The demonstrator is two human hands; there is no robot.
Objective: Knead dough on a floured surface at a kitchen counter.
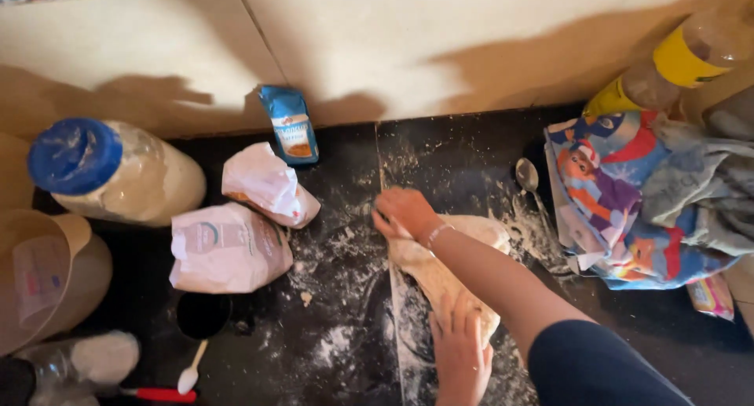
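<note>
1. Head view: a pale lump of dough [448, 276] is seen stretched out long on a dark, flour-dusted worktop [330, 343], near the middle.
2. The right hand [404, 213] is laid on the far end of the dough, its fingers curled over the edge and gripping it; a thin bracelet is worn at the wrist.
3. The left hand [459, 351] is pressed flat on the near end of the dough, fingers spread and released.
4. A metal spoon [528, 178] lies just right of the dough, beside a colourful cartoon-print cloth [613, 202].
5. To the left, two white paper bags [228, 245] are set, with a small blue packet [289, 125] against the wall behind them.
6. Further left stands a blue-lidded jar of flour [118, 170]; a white plastic spoon [191, 371] lies near the front edge.
</note>
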